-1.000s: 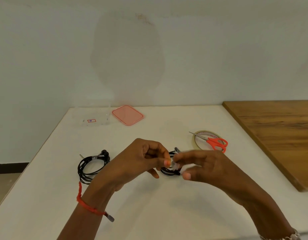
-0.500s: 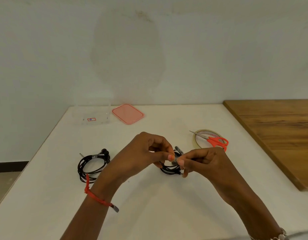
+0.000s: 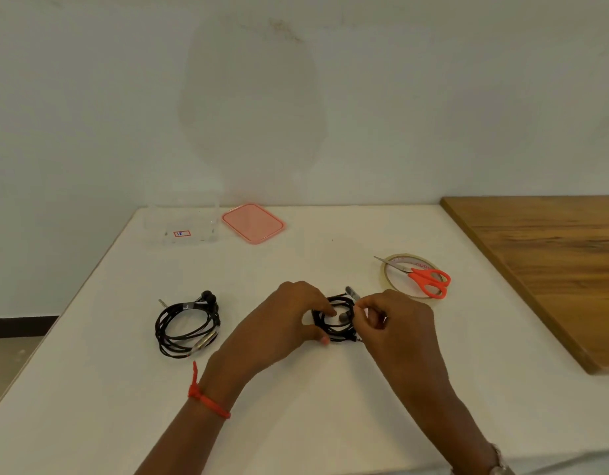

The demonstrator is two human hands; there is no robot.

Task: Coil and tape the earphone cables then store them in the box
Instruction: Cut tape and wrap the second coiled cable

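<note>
Both hands are lower than a second ago, down close to the table [image 3: 90, 389]. Contact between the coil [image 3: 335, 332] and the surface cannot be confirmed. The left hand [image 3: 289, 323] and right hand [image 3: 395, 327] no longer meet fingertip to fingertip at one spot. They have parted: the left grips the coil's left side, the right pinches its right edge. The ring, formerly mostly covered, now shows open between them, with an earbud [image 3: 342, 316] visible inside.

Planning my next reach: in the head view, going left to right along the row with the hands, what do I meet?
coiled earphones on the table → left hand → held earphone coil → right hand → wooden board
</note>
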